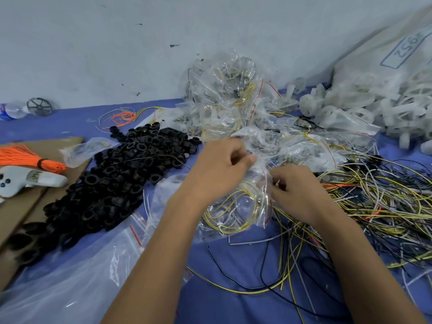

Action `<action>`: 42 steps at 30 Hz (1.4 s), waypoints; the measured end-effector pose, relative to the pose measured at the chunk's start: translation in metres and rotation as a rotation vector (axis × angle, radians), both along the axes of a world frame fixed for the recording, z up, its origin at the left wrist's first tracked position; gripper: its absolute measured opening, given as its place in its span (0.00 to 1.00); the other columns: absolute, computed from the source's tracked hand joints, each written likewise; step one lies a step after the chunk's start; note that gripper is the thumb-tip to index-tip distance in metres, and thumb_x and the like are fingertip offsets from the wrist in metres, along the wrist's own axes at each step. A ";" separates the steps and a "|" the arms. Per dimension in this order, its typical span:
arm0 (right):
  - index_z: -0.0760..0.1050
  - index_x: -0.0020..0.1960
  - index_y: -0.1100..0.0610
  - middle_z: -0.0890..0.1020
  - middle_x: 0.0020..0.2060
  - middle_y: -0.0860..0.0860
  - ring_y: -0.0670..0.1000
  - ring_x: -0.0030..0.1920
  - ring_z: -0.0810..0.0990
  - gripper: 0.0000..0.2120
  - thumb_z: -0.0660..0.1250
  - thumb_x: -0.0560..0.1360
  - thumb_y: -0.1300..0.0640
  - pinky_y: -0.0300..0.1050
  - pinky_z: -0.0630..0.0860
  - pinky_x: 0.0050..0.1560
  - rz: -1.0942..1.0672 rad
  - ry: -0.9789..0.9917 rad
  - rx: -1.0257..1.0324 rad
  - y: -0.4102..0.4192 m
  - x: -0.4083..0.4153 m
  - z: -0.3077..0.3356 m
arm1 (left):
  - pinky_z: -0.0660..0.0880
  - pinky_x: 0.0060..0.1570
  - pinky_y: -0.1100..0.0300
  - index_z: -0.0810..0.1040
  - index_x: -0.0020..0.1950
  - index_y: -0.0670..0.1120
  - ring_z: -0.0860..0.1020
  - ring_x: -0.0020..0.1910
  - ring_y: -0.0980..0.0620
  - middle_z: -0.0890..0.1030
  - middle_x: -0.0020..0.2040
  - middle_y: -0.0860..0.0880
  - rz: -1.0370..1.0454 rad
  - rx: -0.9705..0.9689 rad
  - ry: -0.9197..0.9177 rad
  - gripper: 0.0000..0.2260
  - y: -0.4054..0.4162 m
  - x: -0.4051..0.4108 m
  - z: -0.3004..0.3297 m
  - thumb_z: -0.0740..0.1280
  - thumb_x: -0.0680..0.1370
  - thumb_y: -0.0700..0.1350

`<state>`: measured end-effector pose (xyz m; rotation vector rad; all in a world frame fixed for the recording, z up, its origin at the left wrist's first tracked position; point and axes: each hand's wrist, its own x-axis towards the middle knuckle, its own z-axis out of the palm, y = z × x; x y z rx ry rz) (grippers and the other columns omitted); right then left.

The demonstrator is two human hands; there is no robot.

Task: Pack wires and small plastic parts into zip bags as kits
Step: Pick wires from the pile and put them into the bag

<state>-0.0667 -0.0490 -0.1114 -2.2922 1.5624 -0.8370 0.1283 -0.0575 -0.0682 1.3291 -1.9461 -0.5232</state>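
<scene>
A clear zip bag (236, 206) with coiled yellow wires inside lies on the blue mat in the middle. My left hand (219, 169) pinches its top edge from the left, fingers curled. My right hand (297, 190) pinches the same edge from the right. A heap of black plastic rings (117, 174) lies to the left. A tangle of loose yellow, white and black wires (378, 206) spreads on the right. Filled zip bags (224, 97) are piled behind my hands.
White plastic spools (350, 108) spill from a big sack (397, 54) at the back right. An orange wire bundle (30, 157) and cardboard (21, 206) lie far left. Empty zip bags (70, 281) lie at the front left. A wall stands close behind.
</scene>
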 end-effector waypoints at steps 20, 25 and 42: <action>0.83 0.41 0.53 0.83 0.32 0.48 0.44 0.33 0.81 0.08 0.69 0.75 0.63 0.39 0.75 0.35 0.056 -0.163 0.179 0.010 0.024 0.005 | 0.84 0.39 0.50 0.79 0.42 0.42 0.84 0.27 0.53 0.83 0.29 0.49 0.029 0.261 0.003 0.02 0.013 -0.015 0.009 0.70 0.75 0.38; 0.77 0.37 0.62 0.77 0.30 0.51 0.51 0.35 0.76 0.06 0.68 0.71 0.69 0.38 0.68 0.31 0.020 0.072 0.173 0.006 0.026 -0.003 | 0.84 0.39 0.50 0.78 0.37 0.45 0.84 0.32 0.50 0.82 0.31 0.49 0.037 0.228 0.027 0.06 0.019 -0.028 0.012 0.71 0.73 0.38; 0.82 0.44 0.54 0.87 0.40 0.49 0.46 0.43 0.86 0.05 0.74 0.68 0.57 0.36 0.81 0.44 0.500 -0.752 0.637 0.021 0.032 0.000 | 0.78 0.41 0.54 0.79 0.36 0.49 0.78 0.32 0.54 0.82 0.33 0.51 -0.006 0.067 0.233 0.12 0.012 -0.023 0.010 0.72 0.79 0.48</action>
